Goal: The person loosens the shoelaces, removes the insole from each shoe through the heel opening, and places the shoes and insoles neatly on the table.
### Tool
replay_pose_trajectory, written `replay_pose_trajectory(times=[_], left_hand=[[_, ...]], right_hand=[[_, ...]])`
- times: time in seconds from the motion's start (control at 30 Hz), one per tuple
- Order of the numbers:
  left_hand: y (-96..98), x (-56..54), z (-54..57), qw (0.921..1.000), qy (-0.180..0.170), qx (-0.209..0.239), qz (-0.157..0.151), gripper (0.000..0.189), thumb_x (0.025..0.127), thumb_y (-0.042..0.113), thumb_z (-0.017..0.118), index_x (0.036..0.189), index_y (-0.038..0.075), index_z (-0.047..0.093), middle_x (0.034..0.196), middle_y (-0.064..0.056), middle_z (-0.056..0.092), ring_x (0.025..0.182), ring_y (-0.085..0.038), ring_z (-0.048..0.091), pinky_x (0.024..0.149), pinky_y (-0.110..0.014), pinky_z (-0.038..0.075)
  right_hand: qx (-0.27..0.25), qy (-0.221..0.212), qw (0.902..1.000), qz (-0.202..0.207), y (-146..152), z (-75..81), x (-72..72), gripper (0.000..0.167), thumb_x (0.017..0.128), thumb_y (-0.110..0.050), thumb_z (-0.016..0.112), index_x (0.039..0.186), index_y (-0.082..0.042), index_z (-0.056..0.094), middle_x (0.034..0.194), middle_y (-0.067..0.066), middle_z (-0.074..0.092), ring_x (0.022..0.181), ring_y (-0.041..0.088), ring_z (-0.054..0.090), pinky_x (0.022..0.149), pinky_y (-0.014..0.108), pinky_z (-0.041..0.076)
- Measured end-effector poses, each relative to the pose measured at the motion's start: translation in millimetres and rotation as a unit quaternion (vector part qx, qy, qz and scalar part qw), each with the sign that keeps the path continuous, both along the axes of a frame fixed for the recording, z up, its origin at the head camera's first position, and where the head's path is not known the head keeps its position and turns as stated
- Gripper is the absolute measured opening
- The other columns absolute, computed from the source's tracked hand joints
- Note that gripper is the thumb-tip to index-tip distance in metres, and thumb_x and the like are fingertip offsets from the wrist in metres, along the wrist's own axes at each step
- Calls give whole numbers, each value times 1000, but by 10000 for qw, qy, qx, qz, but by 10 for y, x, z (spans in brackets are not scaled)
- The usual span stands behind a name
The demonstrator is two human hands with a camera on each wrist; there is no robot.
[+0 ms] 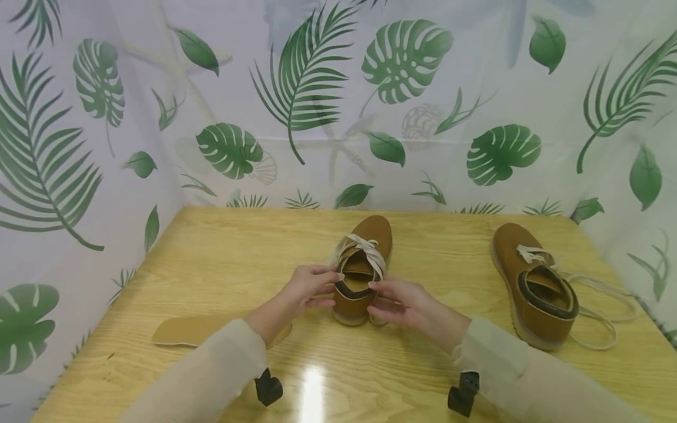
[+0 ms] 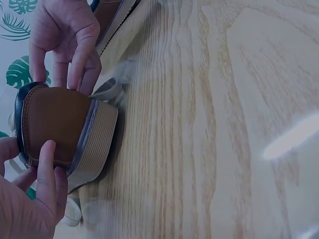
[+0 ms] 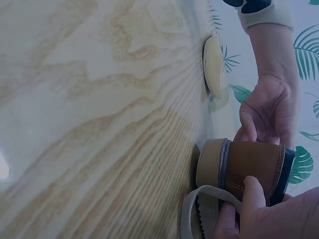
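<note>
A brown lace-up shoe (image 1: pixel 379 230) sits on the wooden table in front of me, toe pointing away, its pale laces (image 1: pixel 376 258) crossing the top. On the left side of its opening, my left hand (image 1: pixel 311 286) grips the dark padded collar between thumb and fingers. My right hand (image 1: pixel 406 301) does the same on the right side, thumb at the rim and fingers along the outside. The left wrist view shows the shoe's heel (image 2: pixel 57 114) between both hands. A lace loop (image 3: pixel 209 191) hangs by the sole near my right fingers in the right wrist view.
A second brown shoe (image 1: pixel 510 244) stands at the right, its long lace (image 1: pixel 603 343) trailing over the table (image 1: pixel 254 247). A flat tan insole (image 1: pixel 182 330) lies at the left, partly behind my left forearm. A leaf-patterned cloth (image 1: pixel 328 170) hangs behind the table.
</note>
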State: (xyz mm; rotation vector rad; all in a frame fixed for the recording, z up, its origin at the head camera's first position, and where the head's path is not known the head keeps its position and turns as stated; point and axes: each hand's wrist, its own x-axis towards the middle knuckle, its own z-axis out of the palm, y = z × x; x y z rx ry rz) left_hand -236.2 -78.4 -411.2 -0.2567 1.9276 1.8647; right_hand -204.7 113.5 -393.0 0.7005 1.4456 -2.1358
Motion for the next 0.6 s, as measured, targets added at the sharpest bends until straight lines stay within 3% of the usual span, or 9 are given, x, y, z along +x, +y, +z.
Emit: replay_pose_trajectory(times=[0.33, 0.47, 0.53, 0.6], left_hand=[[27, 68, 35, 9999, -51, -16, 119, 47, 89, 22, 66, 131, 4, 54, 133, -17, 51, 120, -32, 52, 79, -32, 59], [31, 179, 84, 9969, -546, 425, 379, 51, 88, 21, 68, 131, 1, 51, 132, -17, 53, 122, -32, 52, 89, -39, 56], [54, 263, 131, 9927, -813, 690, 567, 53, 87, 20, 69, 132, -1, 50, 136, -20, 49, 126, -33, 47, 93, -43, 54], [101, 346, 194, 9873, -1022, 919, 802, 56, 87, 17, 70, 134, -2, 47, 141, -24, 41, 131, -36, 40, 96, -45, 52]], right_hand=[[-34, 19, 9998, -186, -33, 48, 63, 57, 90, -3, 60, 143, -7, 39, 133, 16, 41, 109, 28, 50, 91, 36, 55], [-17, -96, 9999, -90, 55, 72, 32, 36, 88, -4, 65, 122, -5, 55, 112, 13, 54, 95, 23, 57, 88, 34, 56], [46, -104, 9999, 32, 152, 100, 2, 27, 88, -4, 63, 114, -4, 54, 103, 10, 57, 90, 21, 59, 86, 32, 57], [170, -38, 9997, 163, 268, 138, -42, 33, 90, -3, 59, 122, -2, 51, 109, 11, 57, 98, 24, 59, 86, 29, 56]])
